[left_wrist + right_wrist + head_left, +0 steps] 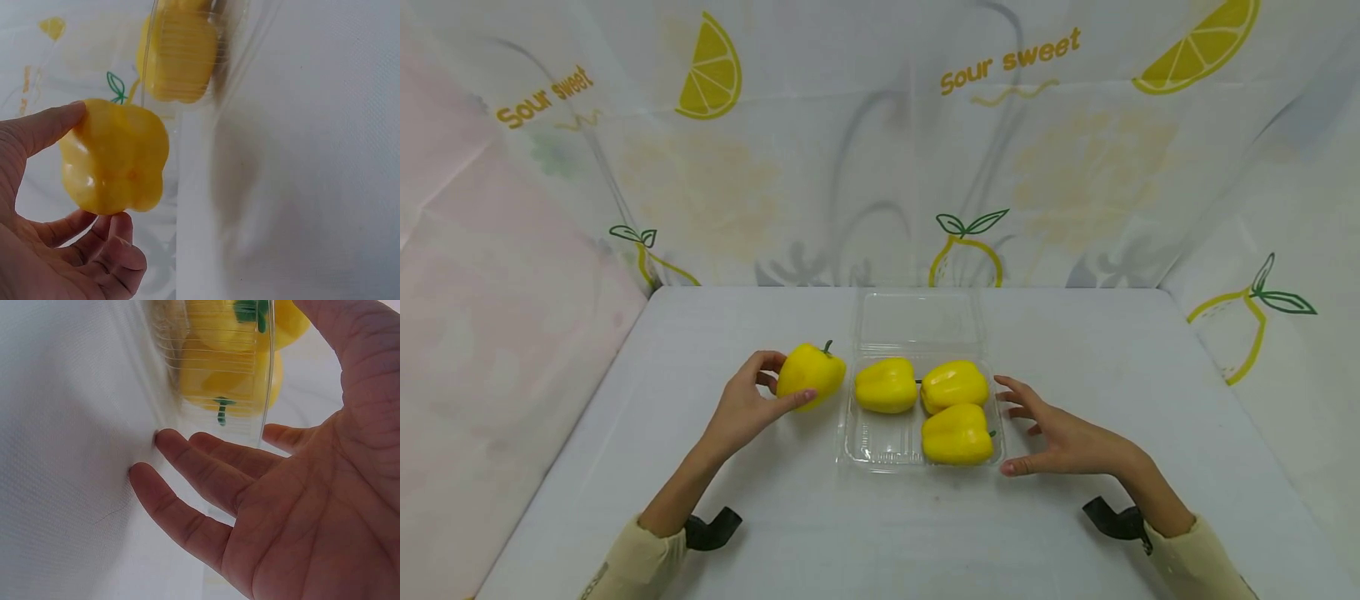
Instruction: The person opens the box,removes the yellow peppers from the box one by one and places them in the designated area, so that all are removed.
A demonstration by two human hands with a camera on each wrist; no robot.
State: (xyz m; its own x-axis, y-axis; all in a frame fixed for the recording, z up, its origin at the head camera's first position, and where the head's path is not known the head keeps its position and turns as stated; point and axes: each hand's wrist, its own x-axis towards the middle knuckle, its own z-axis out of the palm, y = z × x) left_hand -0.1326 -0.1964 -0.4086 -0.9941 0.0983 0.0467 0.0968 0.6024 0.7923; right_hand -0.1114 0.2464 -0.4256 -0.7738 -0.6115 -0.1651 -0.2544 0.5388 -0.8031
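My left hand [747,412] pinches a yellow bell pepper [808,377] between thumb and fingers, just left of a clear plastic box [883,458]. In the left wrist view the held pepper [115,159] shows its lobed end, with the thumb on top and fingertips below. Three more yellow peppers lie in the box: one at the back left [886,386], one at the back right [955,386] and one at the front right [957,435]. My right hand [1060,437] is beside the box's right wall, fingers spread and slightly bent, holding nothing; in the right wrist view its fingertips [144,475] reach near the tabletop.
The box's clear lid [920,321] is folded back flat on the white table [760,517] behind it. A cloth backdrop [850,167] with lemon prints rises at the table's far edge. Black straps [711,531] sit on both wrists.
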